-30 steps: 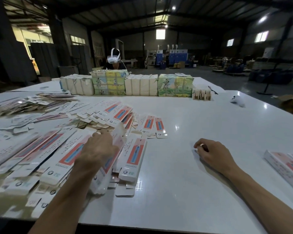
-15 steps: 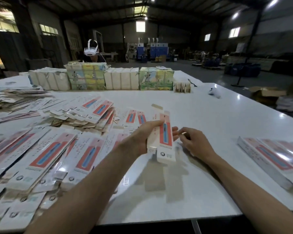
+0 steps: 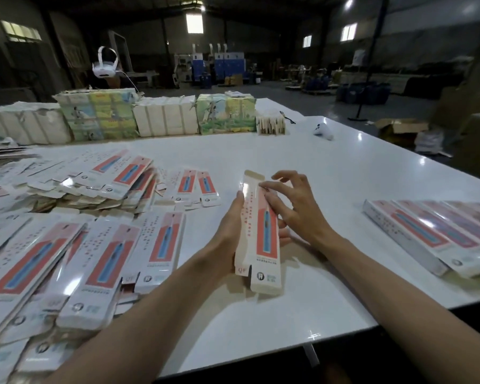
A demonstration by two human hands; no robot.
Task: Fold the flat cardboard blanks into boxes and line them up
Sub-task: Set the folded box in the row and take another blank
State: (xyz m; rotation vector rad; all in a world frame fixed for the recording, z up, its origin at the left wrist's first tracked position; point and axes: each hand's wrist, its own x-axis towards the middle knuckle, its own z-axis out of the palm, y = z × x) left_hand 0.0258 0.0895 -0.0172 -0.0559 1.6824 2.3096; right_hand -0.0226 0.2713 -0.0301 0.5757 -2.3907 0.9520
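A person's left hand (image 3: 227,231) grips a half-formed red-and-white carton (image 3: 263,236) by its long edge over the white table (image 3: 344,167), fingers wrapped beneath, apparently to steady it. The right hand (image 3: 297,212), fingers spread and closed round nothing, presses the far end into shape. Flat blanks (image 3: 94,259) lie fanned within left reach. Finished boxes (image 3: 427,234) sit side by side at right, the row this one likely joins. Bundled stacks (image 3: 164,117) line the far edge.
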